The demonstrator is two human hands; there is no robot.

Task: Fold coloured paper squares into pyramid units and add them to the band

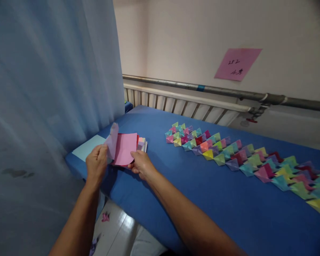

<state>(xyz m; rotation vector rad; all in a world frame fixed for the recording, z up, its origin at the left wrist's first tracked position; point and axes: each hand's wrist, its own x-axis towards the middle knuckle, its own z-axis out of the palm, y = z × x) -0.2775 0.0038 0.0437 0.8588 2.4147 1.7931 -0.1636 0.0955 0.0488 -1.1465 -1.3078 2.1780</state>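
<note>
The left hand's (97, 161) fingers pinch a lilac sheet (112, 144); the right hand's (143, 164) fingers pinch the pink paper (126, 145), which lies at eleven o'clock from them, above the blue bed (202, 177). Pale blue paper (88, 147) lies at nine o'clock. Best, I judge: right thumb firm, lilac sheet lifted singly, uncreased.

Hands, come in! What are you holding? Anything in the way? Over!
Left hand pinching lilac sheet. Right hand gripping pink paper. Folded paper pieces in rows off right, apart from both hands. Over.
</note>
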